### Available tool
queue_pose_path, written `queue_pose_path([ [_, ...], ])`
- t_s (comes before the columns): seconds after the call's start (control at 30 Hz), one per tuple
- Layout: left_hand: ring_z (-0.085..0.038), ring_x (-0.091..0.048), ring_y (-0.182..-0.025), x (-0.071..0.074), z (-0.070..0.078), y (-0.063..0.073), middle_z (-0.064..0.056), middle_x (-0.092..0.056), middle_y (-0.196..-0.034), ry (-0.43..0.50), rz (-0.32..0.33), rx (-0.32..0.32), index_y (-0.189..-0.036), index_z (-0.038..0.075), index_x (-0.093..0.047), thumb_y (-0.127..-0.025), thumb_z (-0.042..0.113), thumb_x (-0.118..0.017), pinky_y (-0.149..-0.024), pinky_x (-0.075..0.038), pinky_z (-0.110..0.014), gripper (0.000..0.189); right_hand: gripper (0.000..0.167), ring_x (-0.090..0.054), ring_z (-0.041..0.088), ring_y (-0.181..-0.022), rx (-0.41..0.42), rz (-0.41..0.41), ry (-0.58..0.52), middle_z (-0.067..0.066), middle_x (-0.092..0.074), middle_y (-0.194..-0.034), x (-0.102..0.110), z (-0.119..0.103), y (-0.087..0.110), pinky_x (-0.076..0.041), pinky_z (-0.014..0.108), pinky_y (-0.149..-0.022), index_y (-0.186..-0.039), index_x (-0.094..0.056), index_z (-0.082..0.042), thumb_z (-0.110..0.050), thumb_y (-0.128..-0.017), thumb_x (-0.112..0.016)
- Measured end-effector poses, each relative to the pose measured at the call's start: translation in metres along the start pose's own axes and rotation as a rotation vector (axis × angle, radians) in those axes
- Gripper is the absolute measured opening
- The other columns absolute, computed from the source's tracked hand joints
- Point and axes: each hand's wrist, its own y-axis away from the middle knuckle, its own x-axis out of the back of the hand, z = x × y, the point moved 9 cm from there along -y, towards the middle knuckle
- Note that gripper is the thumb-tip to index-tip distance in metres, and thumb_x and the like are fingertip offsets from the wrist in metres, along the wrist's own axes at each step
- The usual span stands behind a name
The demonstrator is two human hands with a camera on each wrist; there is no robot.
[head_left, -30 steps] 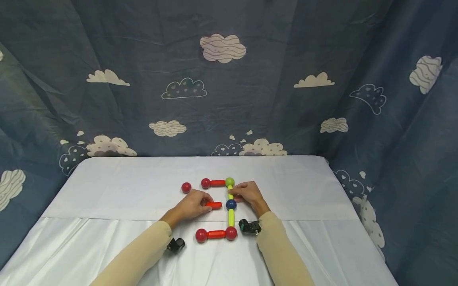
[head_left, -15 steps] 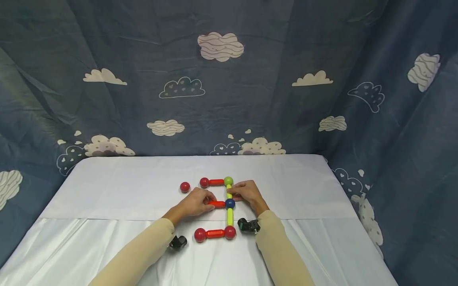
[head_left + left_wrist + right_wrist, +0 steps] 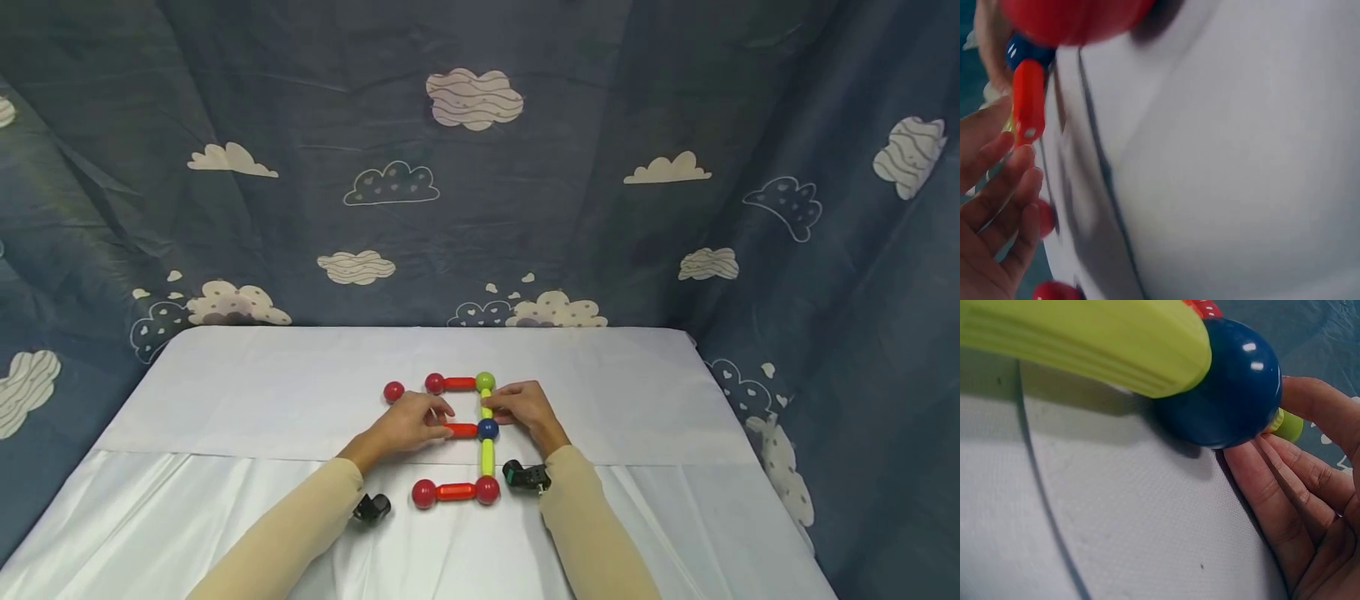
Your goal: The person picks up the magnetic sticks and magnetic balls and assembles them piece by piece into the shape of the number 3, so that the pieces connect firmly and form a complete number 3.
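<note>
- Head view: the left hand (image 3: 408, 423) pinches the free end of a short red rod (image 3: 459, 430), whose other end meets the blue ball (image 3: 487, 429); held so, the rod lies level as a middle bar.
- Head view: the right hand (image 3: 525, 408) rests fingertips on the yellow-green rod (image 3: 485, 407) just above the blue ball, apparently steadying the upright line.
- Head view: the figure lies flat on the white cloth (image 3: 225, 400): green ball (image 3: 485, 382) at top with a red bar and red ball (image 3: 434, 383) to its left; lower yellow-green rod (image 3: 488, 457) down to a red ball (image 3: 487, 489), with a bottom red bar (image 3: 455, 492) and end ball (image 3: 423, 494).
- Head view: a loose red ball (image 3: 393, 392) sits just left of the top bar, near the left hand's knuckles.
- Head view: open cloth lies broad on both sides; table edges are well apart from the figure.
- Left wrist view: fingers (image 3: 1013, 172) curl at the red rod's end (image 3: 1027, 100); the blue ball (image 3: 1022, 51) touches its far end.
- Right wrist view: fingers (image 3: 1285, 506) lie nearly straight against the blue ball (image 3: 1229, 387), touching the rod end (image 3: 1288, 425) beyond it; they grasp nothing.
</note>
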Motion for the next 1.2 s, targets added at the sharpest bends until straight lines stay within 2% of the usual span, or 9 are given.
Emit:
queue_pose_path([
  [0.13,-0.012,-0.055,-0.081,0.020,-0.006,0.007,0.004,-0.062,-0.086,0.016,0.108,-0.020,-0.106,0.008,-0.069,-0.081,0.020,-0.077,-0.077,-0.047,-0.030,0.028,0.030,-0.065,0.014,-0.064,-0.002,-0.001,0.005,0.010,-0.070,-0.083,0.000,0.000,0.000,-0.055,0.026,-0.060,-0.099,-0.071,0.003,-0.011,-0.074,-0.082],
  [0.23,-0.020,-0.055,-0.087,0.038,-0.013,0.012,-0.002,-0.063,-0.092,0.006,0.220,-0.025,-0.106,0.009,-0.069,-0.080,0.020,-0.079,-0.081,-0.045,-0.038,0.031,0.030,-0.065,0.013,-0.065,0.006,0.003,0.004,0.011,-0.070,-0.084,0.001,-0.002,-0.001,-0.055,0.026,-0.061,-0.099,-0.071,0.003,-0.010,-0.075,-0.082],
  [0.33,-0.026,-0.052,-0.099,0.051,-0.026,0.015,-0.008,-0.061,-0.103,-0.006,0.301,0.017,-0.109,0.009,-0.068,-0.077,0.022,-0.081,-0.089,-0.043,-0.043,0.036,0.030,-0.064,0.013,-0.065,0.000,0.011,0.010,0.011,-0.069,-0.085,0.004,-0.002,0.000,-0.055,0.026,-0.061,-0.099,-0.070,0.003,-0.011,-0.075,-0.082],
  [0.43,-0.030,-0.047,-0.111,0.058,-0.043,0.016,-0.012,-0.055,-0.115,0.001,0.338,0.092,-0.113,0.011,-0.067,-0.073,0.022,-0.084,-0.098,-0.040,-0.047,0.045,0.031,-0.064,0.014,-0.066,-0.009,0.013,0.019,0.011,-0.068,-0.086,0.005,-0.001,0.000,-0.055,0.026,-0.061,-0.100,-0.070,0.002,-0.011,-0.074,-0.082],
  [0.6,-0.035,-0.041,-0.120,0.058,-0.068,0.016,-0.017,-0.046,-0.130,0.022,0.315,0.182,-0.123,0.011,-0.061,-0.074,0.016,-0.084,-0.102,-0.036,-0.051,0.054,0.030,-0.064,0.014,-0.066,-0.001,0.006,0.012,0.011,-0.069,-0.086,0.002,-0.001,-0.001,-0.055,0.026,-0.061,-0.099,-0.070,0.002,-0.011,-0.074,-0.082],
  [0.77,-0.028,-0.052,-0.107,0.054,-0.082,0.019,-0.014,-0.049,-0.129,0.073,0.272,0.231,-0.128,0.009,-0.058,-0.075,0.008,-0.080,-0.094,-0.042,-0.047,0.058,0.029,-0.064,0.013,-0.064,0.014,0.002,-0.004,0.009,-0.070,-0.082,0.000,-0.003,0.000,-0.055,0.026,-0.061,-0.098,-0.071,0.003,-0.010,-0.074,-0.082],
  [0.97,-0.022,-0.057,-0.095,0.053,-0.086,0.021,-0.012,-0.059,-0.117,0.101,0.249,0.253,-0.125,0.005,-0.060,-0.077,0.005,-0.077,-0.085,-0.047,-0.041,0.051,0.029,-0.064,0.013,-0.065,0.022,0.005,0.002,0.010,-0.070,-0.083,0.000,-0.004,0.002,-0.055,0.026,-0.061,-0.098,-0.071,0.003,-0.010,-0.074,-0.082],
  [1.1,-0.019,-0.056,-0.086,0.053,-0.090,0.021,-0.008,-0.063,-0.102,0.123,0.256,0.299,-0.118,0.006,-0.065,-0.078,0.009,-0.078,-0.076,-0.047,-0.034,0.042,0.031,-0.065,0.014,-0.066,0.008,0.010,0.014,0.011,-0.069,-0.084,0.001,-0.002,0.002,-0.055,0.026,-0.062,-0.100,-0.070,0.002,-0.011,-0.075,-0.082],
  [1.2,-0.017,-0.054,-0.079,0.049,-0.089,0.022,-0.005,-0.063,-0.092,0.145,0.241,0.309,-0.113,0.007,-0.067,-0.077,0.013,-0.081,-0.067,-0.045,-0.030,0.040,0.032,-0.065,0.014,-0.067,-0.005,0.011,0.016,0.011,-0.069,-0.086,0.001,-0.001,0.002,-0.055,0.025,-0.062,-0.101,-0.070,0.002,-0.012,-0.074,-0.082],
])
